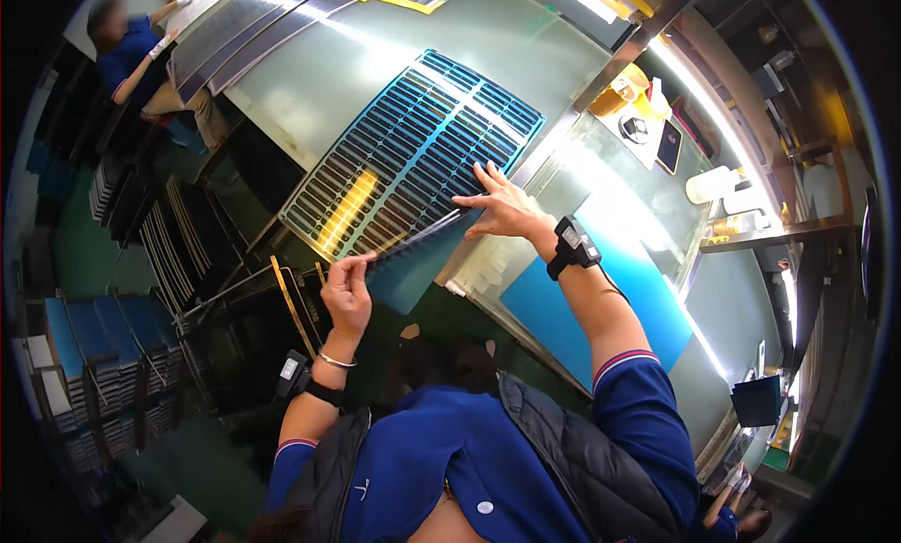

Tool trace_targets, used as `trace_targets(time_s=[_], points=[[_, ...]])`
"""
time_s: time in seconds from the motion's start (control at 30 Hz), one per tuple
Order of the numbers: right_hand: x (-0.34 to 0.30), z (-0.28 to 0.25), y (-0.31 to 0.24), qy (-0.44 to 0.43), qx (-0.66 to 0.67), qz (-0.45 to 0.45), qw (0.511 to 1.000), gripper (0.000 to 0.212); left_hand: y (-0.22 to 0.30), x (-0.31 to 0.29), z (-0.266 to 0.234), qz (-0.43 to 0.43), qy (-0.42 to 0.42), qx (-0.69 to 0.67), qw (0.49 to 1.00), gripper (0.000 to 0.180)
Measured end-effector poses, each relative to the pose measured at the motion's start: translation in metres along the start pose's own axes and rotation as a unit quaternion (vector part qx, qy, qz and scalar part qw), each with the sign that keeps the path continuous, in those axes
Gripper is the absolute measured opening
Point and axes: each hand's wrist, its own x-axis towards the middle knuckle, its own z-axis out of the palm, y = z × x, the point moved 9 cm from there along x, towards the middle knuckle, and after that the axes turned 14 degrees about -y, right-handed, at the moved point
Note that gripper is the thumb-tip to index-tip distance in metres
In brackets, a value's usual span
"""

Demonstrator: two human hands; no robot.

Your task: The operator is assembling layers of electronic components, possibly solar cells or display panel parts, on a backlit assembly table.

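1. Packages and labels: we see a yellow container (pixel 621 91) and a small dark pad (pixel 669 145) on the far bench (pixel 648 182), with a white bottle (pixel 710 183) to their right; any labels are too small to tell.
2. Blue tray (pixel 413 158): a flat rectangular grid of many narrow slots in rows, lying tilted on the grey table (pixel 347 64), its near edge over the table's edge. A yellow glare streak crosses its lower left part.
3. Thin stack (pixel 418 252): dark, ribbed sheets seen edge-on, with a smooth blue sheet beneath, held between both hands just before the tray's near edge.
4. Left hand (pixel 347 285): we see the thumb and fingers pinched closed on the stack's left end; a bangle and a dark wrist device sit on that arm.
5. Right hand (pixel 502 210): fingers spread nearly flat, the tips pressing on the tray's near right part and the stack's right end; the thumb looks to sit under the stack, though we cannot tell for sure. A black wrist device (pixel 572 245) is strapped on.
6. Surface: the table is smooth, grey and glossy under strip-light reflections; a blue mat (pixel 648 299) lies on the glass-topped bench at right.
7. Room: racks of dark trays (pixel 164 252) stand upright at left, blue stacks (pixel 103 336) lower left. Another person (pixel 131 60) in blue works at long dark panels (pixel 244 22) far left.
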Motion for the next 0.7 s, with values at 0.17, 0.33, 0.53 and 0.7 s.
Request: trace_targets(time_s=[0.17, 0.33, 0.53, 0.7], points=[[0.017, 0.009, 0.012, -0.023, 0.022, 0.011, 0.999, 0.027, 0.126, -0.013, 0.057, 0.397, -0.173, 0.153, 0.888, 0.013], [0.033, -0.153, -0.012, 0.241, 0.115, -0.161, 0.950, 0.019, 0.007, 0.054, 0.159, 0.110, -0.264, 0.430, 0.856, 0.040], [-0.092, -0.244, -0.108, 0.404, -0.023, -0.117, 0.907, 0.018, -0.037, 0.087, 0.151, 0.033, -0.228, 0.518, 0.824, 0.039], [-0.179, -0.066, -0.117, 0.396, 0.001, -0.008, 0.918, 0.040, -0.032, 0.071, 0.156, 0.243, -0.166, 0.691, 0.660, 0.043]])
